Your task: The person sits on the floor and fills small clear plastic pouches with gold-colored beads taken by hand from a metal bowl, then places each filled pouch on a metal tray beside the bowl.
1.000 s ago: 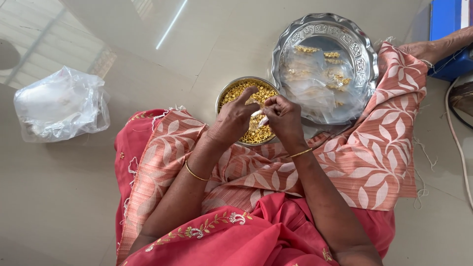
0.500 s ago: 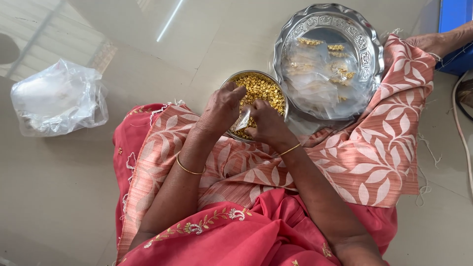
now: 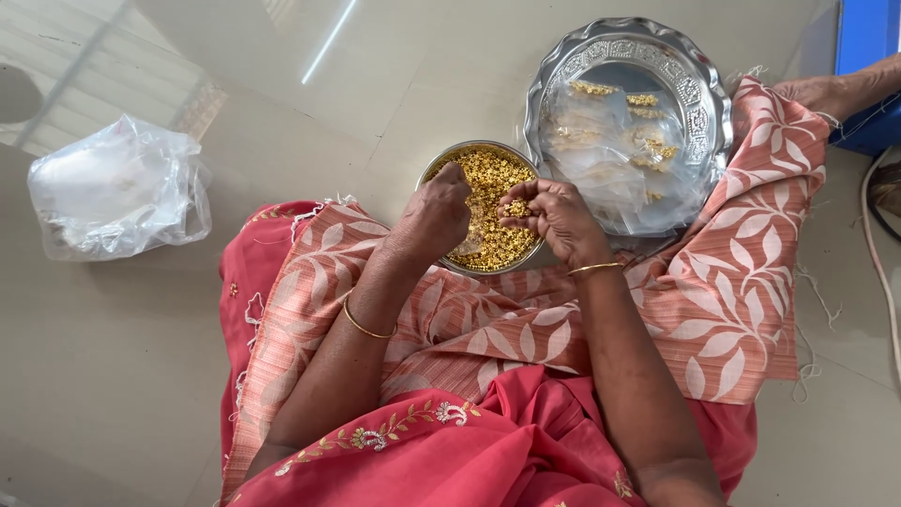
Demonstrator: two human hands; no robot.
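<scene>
A few small gold beads (image 3: 515, 208) are pinched between the fingers (image 3: 522, 201) of the right hand (image 3: 556, 221), which is held just over the right edge of a small steel bowl (image 3: 441, 173). The bowl is pretty much filled with the same gold beads and is set on the floor (image 3: 394, 84) right against the lap. The left hand (image 3: 434, 218) is curled into a loose fist over the bowl's left side; whether anything is gripped inside can't be told from this angle. A thin gold bangle (image 3: 364, 325) is worn on the left wrist. Just beyond the bowl, touching it on the right, a big embossed silver tray (image 3: 699, 89) is seen with clear little packets (image 3: 610, 150) piled in it. Well off to the left, a crumpled clear plastic bag (image 3: 117, 188) is left on the floor.
</scene>
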